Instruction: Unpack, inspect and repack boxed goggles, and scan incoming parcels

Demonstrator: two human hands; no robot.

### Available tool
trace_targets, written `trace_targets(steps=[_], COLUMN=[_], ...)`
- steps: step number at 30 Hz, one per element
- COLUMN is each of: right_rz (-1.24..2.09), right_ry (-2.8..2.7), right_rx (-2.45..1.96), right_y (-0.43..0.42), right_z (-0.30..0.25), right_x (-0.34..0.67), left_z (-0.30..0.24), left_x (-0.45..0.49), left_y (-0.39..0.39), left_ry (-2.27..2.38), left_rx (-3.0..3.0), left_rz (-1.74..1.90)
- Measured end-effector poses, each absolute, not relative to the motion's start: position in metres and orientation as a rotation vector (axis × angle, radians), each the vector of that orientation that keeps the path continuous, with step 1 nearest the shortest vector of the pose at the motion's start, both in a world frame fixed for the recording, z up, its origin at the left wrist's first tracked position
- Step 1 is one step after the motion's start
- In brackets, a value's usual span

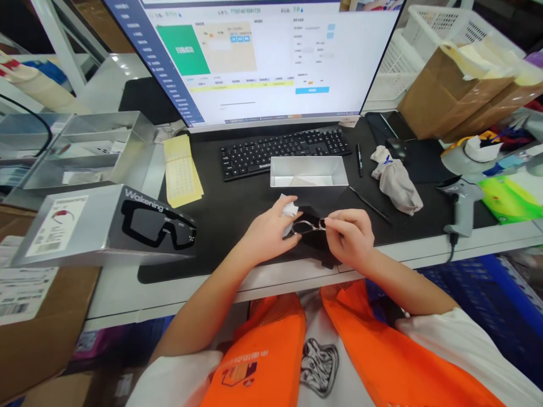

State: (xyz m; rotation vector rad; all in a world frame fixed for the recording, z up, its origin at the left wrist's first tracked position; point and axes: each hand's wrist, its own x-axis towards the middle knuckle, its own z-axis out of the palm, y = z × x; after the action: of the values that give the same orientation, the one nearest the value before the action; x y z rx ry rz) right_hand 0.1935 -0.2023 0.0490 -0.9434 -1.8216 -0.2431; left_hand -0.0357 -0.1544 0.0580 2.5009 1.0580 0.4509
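Note:
A pair of thin-framed glasses is held over the black desk mat, close to its front edge. My right hand is closed, with fingertips pinched on the right end of the glasses. My left hand is curled at their left end, a crumpled white tissue between its fingers; the thumb reaches the lens. A dark item, its kind unclear, lies beneath the glasses. Just beyond both hands stands an open silver box with a pale paper inside.
Behind are a keyboard and a monitor. A silver Wakening box and yellow label sheets lie left. Rightward are a pen, tweezers-like tool, grey cloth pouch, and barcode scanner.

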Motion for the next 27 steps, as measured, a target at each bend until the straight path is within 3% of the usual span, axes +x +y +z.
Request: trace_targets(steps=[6, 12, 17, 22, 27], right_rz=[0.025, 0.084, 0.134, 0.456, 0.621], right_ry=[-2.121, -2.259, -2.2, -2.691, -2.9], right_rx=[-1.13, -1.16, -1.418, -1.817, -2.115], right_y=[-0.213, -0.22, -0.145, -0.045, -0.017], right_z=[0.053, 0.077, 0.102, 0.108, 0.099], right_x=[0.2, 0.216, 0.219, 0.185, 0.151], left_z=[0.056, 0.051, 0.049, 0.052, 0.052], left_x=[-0.03, -0.03, -0.036, -0.041, -0.039], left_y=[-0.156, -0.156, -0.152, -0.148, -0.15], left_ry=[1.06, 1.113, 1.199, 1.183, 1.243], left_rx=[2.314, 2.29, 2.278, 2.29, 2.29], left_rz=[0.458, 0.639, 0.895, 0.793, 0.7])
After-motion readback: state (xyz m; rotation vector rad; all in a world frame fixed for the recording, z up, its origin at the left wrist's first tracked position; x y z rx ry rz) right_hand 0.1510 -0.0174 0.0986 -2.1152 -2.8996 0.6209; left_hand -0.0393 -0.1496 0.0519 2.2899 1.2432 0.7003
